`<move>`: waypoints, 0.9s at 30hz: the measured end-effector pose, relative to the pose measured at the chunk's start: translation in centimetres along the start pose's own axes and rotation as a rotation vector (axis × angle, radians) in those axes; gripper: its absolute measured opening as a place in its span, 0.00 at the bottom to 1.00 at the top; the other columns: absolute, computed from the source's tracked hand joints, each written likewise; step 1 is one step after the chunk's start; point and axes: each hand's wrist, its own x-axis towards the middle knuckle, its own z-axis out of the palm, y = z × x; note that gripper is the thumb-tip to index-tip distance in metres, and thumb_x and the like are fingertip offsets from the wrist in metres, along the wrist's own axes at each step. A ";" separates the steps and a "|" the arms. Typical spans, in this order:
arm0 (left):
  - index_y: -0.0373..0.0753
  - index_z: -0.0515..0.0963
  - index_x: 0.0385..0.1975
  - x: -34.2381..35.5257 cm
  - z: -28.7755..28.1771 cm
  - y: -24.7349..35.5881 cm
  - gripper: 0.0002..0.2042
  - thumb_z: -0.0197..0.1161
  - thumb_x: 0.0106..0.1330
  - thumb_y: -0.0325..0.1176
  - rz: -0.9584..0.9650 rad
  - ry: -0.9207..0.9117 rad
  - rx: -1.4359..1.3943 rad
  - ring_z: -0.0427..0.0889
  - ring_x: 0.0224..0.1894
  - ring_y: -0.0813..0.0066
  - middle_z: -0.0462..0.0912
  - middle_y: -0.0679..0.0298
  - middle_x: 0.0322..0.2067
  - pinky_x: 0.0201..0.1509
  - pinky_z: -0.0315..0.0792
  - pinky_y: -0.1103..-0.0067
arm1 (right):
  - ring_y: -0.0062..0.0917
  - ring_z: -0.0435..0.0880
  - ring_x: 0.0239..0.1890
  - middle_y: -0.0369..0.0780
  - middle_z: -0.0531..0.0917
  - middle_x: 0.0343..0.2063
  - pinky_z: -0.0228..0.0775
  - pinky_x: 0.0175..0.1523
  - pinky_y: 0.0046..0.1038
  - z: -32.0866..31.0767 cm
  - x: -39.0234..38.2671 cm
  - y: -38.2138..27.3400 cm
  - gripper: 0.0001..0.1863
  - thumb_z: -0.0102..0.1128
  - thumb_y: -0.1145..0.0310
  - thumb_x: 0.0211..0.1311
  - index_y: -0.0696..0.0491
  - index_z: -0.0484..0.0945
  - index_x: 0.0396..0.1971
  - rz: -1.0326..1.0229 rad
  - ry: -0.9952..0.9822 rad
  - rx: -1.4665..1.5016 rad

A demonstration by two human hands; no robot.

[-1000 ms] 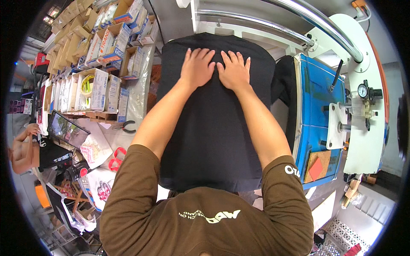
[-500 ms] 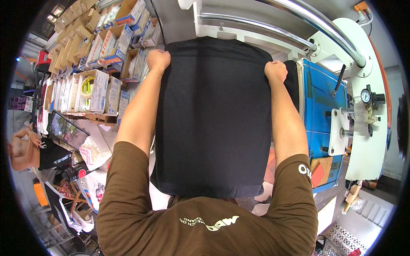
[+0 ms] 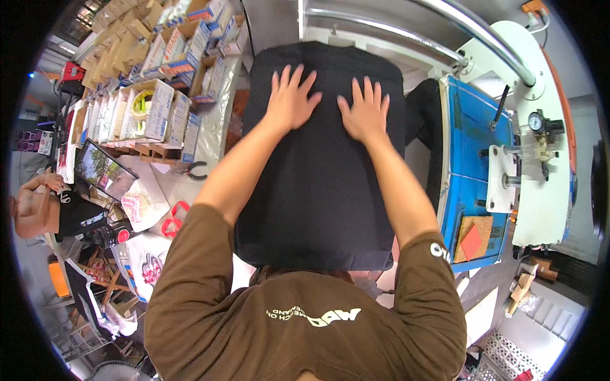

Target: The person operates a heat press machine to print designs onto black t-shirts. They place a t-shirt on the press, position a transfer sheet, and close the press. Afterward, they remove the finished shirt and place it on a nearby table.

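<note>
The left hand (image 3: pixel 292 105) and right hand (image 3: pixel 365 114) are spreading their fingers, palms down and apart, at the far part of a black cloth (image 3: pixel 318 197). The cloth is lying before the person's torso; a blue panel (image 3: pixel 473 184) is sitting to its right, and boxes (image 3: pixel 159 114) are standing to its left.

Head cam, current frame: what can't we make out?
All head view:
Surface under the black cloth: covered by it.
Palms of left hand and right hand: face down, hidden by their backs.
Pressure gauge reading: too small.
Thick chrome bar: far end cut off by top edge.
</note>
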 end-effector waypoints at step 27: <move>0.35 0.79 0.47 -40.3 -11.9 -8.4 0.13 0.64 0.67 0.35 -1.194 -0.359 -1.317 0.75 0.32 0.83 0.80 0.72 0.34 0.36 0.70 0.83 | 0.30 0.80 0.52 0.43 0.82 0.49 0.68 0.63 0.35 -10.4 -36.1 9.1 0.14 0.58 0.69 0.68 0.60 0.76 0.49 0.944 -0.071 1.848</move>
